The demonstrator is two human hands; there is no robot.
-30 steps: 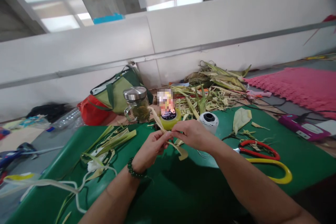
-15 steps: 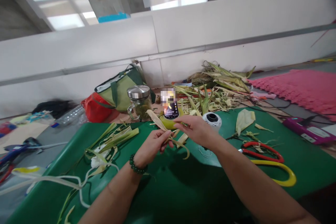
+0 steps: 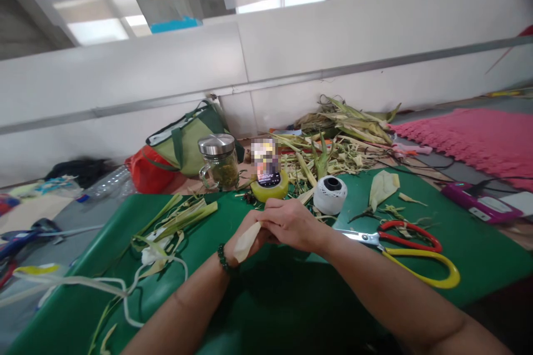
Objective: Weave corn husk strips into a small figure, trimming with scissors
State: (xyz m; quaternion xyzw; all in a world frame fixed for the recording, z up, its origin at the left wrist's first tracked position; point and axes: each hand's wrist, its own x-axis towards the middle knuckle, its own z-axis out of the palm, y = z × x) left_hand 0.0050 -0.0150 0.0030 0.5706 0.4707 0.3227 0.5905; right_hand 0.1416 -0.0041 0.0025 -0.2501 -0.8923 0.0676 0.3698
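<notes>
My left hand (image 3: 250,231) and my right hand (image 3: 289,223) meet over the middle of the green mat (image 3: 200,266). A pale corn husk strip (image 3: 248,241) is pinched between them, its wide end lying back over my left hand toward the bead bracelet. My right hand is closed on the strip and covers most of my left fingers, which are curled around it. Just beyond the hands stand a yellow round holder (image 3: 270,189) with a phone (image 3: 267,169) and a white spool of thread (image 3: 330,197). Scissors (image 3: 370,237) with red and yellow handles lie beside my right forearm.
Husk strips (image 3: 187,219) and a white cord (image 3: 100,284) lie to the left. A lidded glass mug (image 3: 219,163) and a green bag (image 3: 195,136) stand behind. A husk heap (image 3: 353,122) is at the back; a purple power strip (image 3: 478,202) lies right.
My right hand has come down and closed over my left hand. The husk strip, earlier pointing away up left, now folds back toward me. More of the spool and scissors shows.
</notes>
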